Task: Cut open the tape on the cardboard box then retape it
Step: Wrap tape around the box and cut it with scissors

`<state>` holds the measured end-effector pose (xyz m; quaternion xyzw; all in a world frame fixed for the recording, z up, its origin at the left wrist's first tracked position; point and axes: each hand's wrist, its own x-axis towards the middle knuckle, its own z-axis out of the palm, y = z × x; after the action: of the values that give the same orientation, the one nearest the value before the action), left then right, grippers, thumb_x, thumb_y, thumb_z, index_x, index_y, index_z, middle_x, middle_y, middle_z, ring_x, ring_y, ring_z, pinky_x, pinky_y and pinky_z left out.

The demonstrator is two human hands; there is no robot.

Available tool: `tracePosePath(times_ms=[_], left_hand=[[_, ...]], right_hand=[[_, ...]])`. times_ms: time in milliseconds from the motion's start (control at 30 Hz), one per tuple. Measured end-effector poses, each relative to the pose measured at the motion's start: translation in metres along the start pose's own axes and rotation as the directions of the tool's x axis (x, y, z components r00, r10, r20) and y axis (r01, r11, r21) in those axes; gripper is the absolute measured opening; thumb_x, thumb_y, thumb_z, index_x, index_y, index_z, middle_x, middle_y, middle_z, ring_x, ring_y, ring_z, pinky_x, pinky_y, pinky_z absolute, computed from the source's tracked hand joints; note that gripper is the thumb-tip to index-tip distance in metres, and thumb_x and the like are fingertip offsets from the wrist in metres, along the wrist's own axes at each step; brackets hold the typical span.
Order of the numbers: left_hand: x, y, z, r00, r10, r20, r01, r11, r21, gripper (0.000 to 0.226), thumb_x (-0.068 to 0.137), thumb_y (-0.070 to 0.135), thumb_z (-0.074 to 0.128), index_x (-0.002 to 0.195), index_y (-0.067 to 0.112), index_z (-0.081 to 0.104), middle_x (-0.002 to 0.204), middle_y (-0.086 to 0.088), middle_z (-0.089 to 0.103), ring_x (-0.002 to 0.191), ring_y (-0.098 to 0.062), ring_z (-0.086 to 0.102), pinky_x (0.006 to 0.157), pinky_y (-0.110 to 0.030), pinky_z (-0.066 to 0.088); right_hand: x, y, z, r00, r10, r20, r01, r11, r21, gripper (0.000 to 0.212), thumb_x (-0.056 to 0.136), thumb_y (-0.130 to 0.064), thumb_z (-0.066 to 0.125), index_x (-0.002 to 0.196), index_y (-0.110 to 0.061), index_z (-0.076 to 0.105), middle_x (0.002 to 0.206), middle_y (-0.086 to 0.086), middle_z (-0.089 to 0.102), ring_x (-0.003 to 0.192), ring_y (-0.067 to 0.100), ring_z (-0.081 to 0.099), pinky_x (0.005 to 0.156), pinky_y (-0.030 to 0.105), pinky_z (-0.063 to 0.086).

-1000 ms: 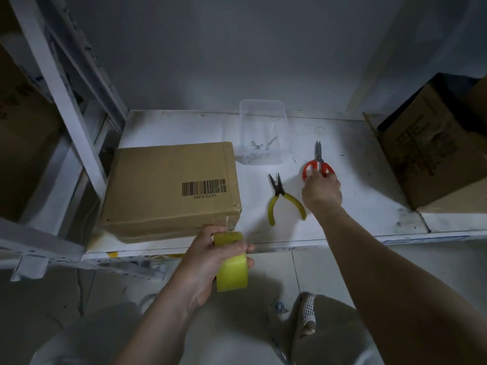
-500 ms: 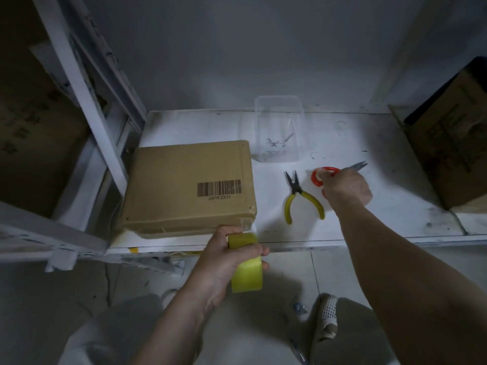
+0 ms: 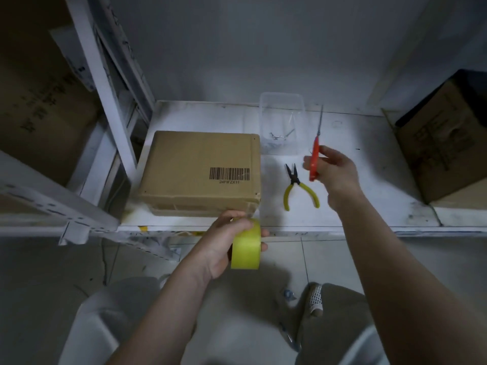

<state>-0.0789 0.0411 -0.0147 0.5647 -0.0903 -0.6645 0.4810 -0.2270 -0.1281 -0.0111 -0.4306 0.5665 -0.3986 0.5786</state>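
1. Left hand [image 3: 224, 243] gripped a yellow tape roll [image 3: 245, 245], fingers curled round it, held in front of the white shelf [image 3: 369, 196] edge, just beside the near face of the cardboard box [image 3: 200, 172].
2. Cardboard box lay flat on the shelf's left part, barcode label [image 3: 229, 173] facing up.
3. Yellow-handled pliers [image 3: 299, 189] lay on the shelf right of the box, apart from it.
4. Right hand [image 3: 334, 171] pinched orange-handled scissors [image 3: 315, 154] above the shelf, blades closed and pointing away.
5. Clear plastic container [image 3: 282, 122] holding small metal pieces stood behind, near the wall.
6. Larger cardboard carton [image 3: 445, 143] stood at far right.
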Motion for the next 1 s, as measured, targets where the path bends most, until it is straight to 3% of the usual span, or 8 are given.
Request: tracePosePath(times_ms=[100,200,300,467,633,800,933,1000], left_hand=[[-0.001,-0.001,-0.002,0.999,0.013,0.031,-0.014,0.999,0.032,0.029,0.09,0.0,0.052,0.114,0.011,0.043,0.087,-0.021,0.072,0.065,-0.032,0.069,0.066,-0.034,0.053],[-0.003,-0.001,-0.003,0.999,0.025,0.048,-0.027,0.998,0.054,0.039,0.086,-0.002,0.057,0.121,0.008,0.042,0.09,-0.02,0.072,0.07,-0.033,0.069,0.066,-0.034,0.055],[-0.004,-0.002,-0.006,0.999,0.018,0.051,-0.021,0.998,0.058,0.041,0.087,0.0,0.06,0.123,0.008,0.042,0.091,-0.021,0.072,0.071,-0.032,0.069,0.065,-0.034,0.057],[0.003,-0.003,-0.007,1.0,-0.025,0.001,0.025,0.998,0.054,0.026,0.086,0.002,0.059,0.11,0.001,0.049,0.069,-0.018,0.069,0.062,-0.029,0.067,0.071,-0.04,0.056],[0.003,-0.007,-0.011,0.976,-0.217,-0.018,0.218,0.975,0.052,0.01,0.088,0.013,0.06,0.093,0.004,0.059,0.063,-0.016,0.068,0.05,-0.023,0.066,0.048,-0.024,0.053],[0.006,-0.016,-0.014,0.997,-0.061,-0.046,0.058,0.996,-0.062,0.024,0.087,0.002,0.062,0.105,0.011,0.047,0.077,-0.016,0.072,0.066,-0.031,0.07,0.077,-0.046,0.055],[-0.001,-0.02,-0.014,0.999,-0.015,-0.043,0.015,1.0,0.005,0.015,0.09,-0.001,0.056,0.093,0.012,0.05,0.078,-0.017,0.071,0.061,-0.031,0.068,0.079,-0.046,0.052],[-0.002,-0.02,-0.014,0.998,0.002,-0.066,0.0,1.0,0.028,0.013,0.089,-0.002,0.057,0.085,0.01,0.055,0.077,-0.017,0.07,0.058,-0.03,0.067,0.072,-0.041,0.053]], right_hand=[[-0.037,-0.004,0.028,0.939,-0.116,0.323,0.162,0.98,-0.117,0.064,0.076,0.02,0.057,0.115,-0.029,0.051,0.091,0.001,0.058,0.08,0.02,0.062,0.064,0.028,0.055],[-0.056,0.006,0.05,0.844,-0.161,0.512,0.402,0.821,-0.406,0.063,0.068,-0.021,0.08,0.118,-0.045,0.05,0.107,-0.006,0.062,0.098,0.014,0.063,0.094,0.042,0.048],[-0.061,0.008,0.057,0.868,-0.164,0.468,0.485,0.479,-0.732,0.071,0.066,-0.051,0.076,0.129,-0.042,0.043,0.116,-0.008,0.053,0.106,0.011,0.053,0.105,0.041,0.026],[-0.065,0.012,0.059,0.888,-0.188,0.42,0.457,0.477,-0.751,0.067,0.068,-0.058,0.071,0.128,-0.04,0.044,0.108,-0.011,0.051,0.104,0.011,0.052,0.102,0.04,0.026],[-0.064,0.011,0.059,0.883,-0.176,0.434,0.467,0.421,-0.778,0.067,0.074,-0.057,0.067,0.133,-0.039,0.041,0.119,-0.004,0.054,0.11,0.016,0.052,0.105,0.041,0.026],[-0.064,0.013,0.06,0.888,-0.15,0.434,0.449,0.481,-0.753,0.069,0.071,-0.053,0.072,0.131,-0.038,0.042,0.119,-0.008,0.055,0.111,0.012,0.051,0.106,0.04,0.026],[-0.062,0.003,0.043,0.903,-0.015,0.429,0.235,0.854,-0.465,0.066,0.061,-0.032,0.085,0.116,-0.029,0.049,0.098,-0.004,0.062,0.091,0.014,0.065,0.08,0.031,0.049],[-0.062,-0.006,0.021,0.913,0.02,0.409,0.155,0.907,-0.391,0.062,0.059,-0.02,0.087,0.108,-0.014,0.048,0.087,0.003,0.061,0.073,0.011,0.063,0.065,0.026,0.047]])
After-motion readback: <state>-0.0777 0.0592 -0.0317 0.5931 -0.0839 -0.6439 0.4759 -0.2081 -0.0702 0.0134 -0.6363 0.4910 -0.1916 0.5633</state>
